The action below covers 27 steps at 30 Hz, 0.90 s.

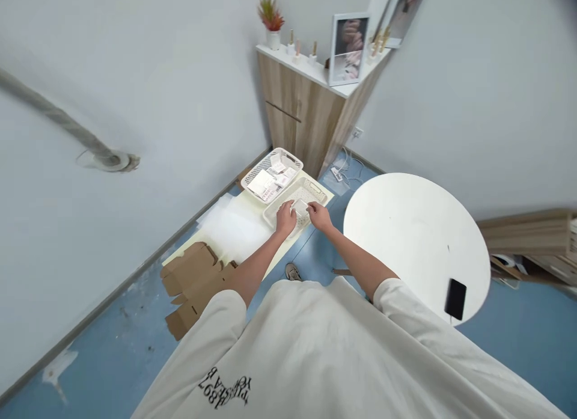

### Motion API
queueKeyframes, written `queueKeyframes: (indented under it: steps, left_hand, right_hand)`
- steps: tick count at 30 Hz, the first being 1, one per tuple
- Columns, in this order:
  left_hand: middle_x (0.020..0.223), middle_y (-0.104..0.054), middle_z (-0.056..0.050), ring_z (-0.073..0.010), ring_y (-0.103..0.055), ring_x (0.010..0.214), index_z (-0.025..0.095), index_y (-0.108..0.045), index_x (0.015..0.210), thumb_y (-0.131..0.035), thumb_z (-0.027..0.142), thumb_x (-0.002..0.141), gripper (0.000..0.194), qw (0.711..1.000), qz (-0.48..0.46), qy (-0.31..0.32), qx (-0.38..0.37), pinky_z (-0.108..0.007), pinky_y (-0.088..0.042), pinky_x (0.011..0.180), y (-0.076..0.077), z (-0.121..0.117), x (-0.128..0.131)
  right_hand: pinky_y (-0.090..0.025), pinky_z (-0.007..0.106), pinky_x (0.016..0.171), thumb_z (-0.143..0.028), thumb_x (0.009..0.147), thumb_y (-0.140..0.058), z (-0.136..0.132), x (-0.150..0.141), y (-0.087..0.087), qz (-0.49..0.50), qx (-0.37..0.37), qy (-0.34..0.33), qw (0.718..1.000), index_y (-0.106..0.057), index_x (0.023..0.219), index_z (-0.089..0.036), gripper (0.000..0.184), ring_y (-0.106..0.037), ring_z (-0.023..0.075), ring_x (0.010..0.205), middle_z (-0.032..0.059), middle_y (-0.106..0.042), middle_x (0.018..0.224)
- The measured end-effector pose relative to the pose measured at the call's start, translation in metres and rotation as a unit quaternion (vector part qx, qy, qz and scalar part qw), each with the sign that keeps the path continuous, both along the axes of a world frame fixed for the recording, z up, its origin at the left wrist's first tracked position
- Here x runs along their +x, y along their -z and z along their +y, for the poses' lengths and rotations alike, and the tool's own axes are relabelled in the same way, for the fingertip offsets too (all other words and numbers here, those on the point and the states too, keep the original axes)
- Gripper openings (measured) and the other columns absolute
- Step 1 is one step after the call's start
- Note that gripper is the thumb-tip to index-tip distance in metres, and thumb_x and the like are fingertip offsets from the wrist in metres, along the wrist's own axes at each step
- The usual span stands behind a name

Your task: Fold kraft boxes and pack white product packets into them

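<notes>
two hands share one small, clear, boxy-looking item point(300, 207), too small to identify: the left hand point(286, 219) pinches one side of it, the right hand point(319, 216) the other, fingers curled. it is held over a cream-white perforated plastic basket point(318, 192) on a pale yellow tabletop point(247, 201). just beside, a white slotted plastic basket point(288, 157) holds small white printed boxes point(261, 183). near the left forearm lie whitish translucent plastic sheets point(232, 226) and flattened brown cardboard point(193, 275). rightward, a round white tabletop point(406, 226) bears a black rectangular phone point(455, 299).
</notes>
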<state>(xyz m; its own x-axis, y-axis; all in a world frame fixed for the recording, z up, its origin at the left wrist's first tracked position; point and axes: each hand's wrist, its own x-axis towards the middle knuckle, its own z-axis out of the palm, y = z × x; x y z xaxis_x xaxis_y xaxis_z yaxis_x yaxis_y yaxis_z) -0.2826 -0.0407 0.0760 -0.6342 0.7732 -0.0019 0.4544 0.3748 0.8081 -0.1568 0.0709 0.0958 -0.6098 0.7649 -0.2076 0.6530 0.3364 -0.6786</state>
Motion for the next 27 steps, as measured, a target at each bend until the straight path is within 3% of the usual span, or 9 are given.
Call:
queueKeyframes:
  steps: [6,12,19,27]
  left_hand:
    - [0.134,-0.06,-0.012,-0.0247,-0.061,0.119,0.021,-0.057,0.135,-0.054,0.012,0.089,0.047,0.996,-0.033,0.076,0.022,-0.041,-0.046,0.108,0.003,0.056,0.096]
    - [0.13,-0.063,-0.011,-0.0188,-0.069,0.097,0.02,-0.053,0.137,-0.057,0.011,0.086,0.051,0.982,-0.151,0.109,-0.037,-0.036,-0.054,0.095,0.022,0.093,0.223]
    - [0.136,-0.062,-0.011,-0.0196,-0.069,0.105,0.021,-0.051,0.139,-0.058,0.011,0.083,0.057,0.958,-0.203,0.163,-0.121,-0.033,-0.053,0.096,0.034,0.108,0.353]
    - [0.139,-0.06,-0.013,-0.0228,-0.068,0.111,0.022,-0.045,0.144,-0.062,0.015,0.082,0.064,0.939,-0.214,0.191,-0.189,-0.035,-0.053,0.095,0.061,0.113,0.445]
  right_hand:
    - [-0.05,0.03,0.094,-0.027,0.097,-0.041,0.029,0.113,-0.009,0.044,-0.026,0.12,0.991,-0.069,0.115,-0.022,0.034,-0.068,0.0193,0.1,0.0029,-0.077,0.107]
    - [-0.05,0.03,0.092,-0.027,0.096,-0.039,0.039,0.247,0.007,0.077,-0.075,0.232,0.967,-0.066,0.113,-0.021,0.032,-0.069,0.0177,0.099,0.0041,-0.077,0.105]
    - [-0.052,0.032,0.086,-0.027,0.096,-0.042,0.031,0.387,0.03,0.03,-0.116,0.302,0.946,-0.057,0.124,-0.025,0.033,-0.069,0.0185,0.089,0.002,-0.076,0.102]
    - [-0.047,0.03,0.102,-0.026,0.094,-0.047,0.024,0.487,0.065,-0.068,-0.081,0.307,0.946,-0.065,0.124,-0.017,0.036,-0.065,0.0205,0.107,0.0135,-0.059,0.132]
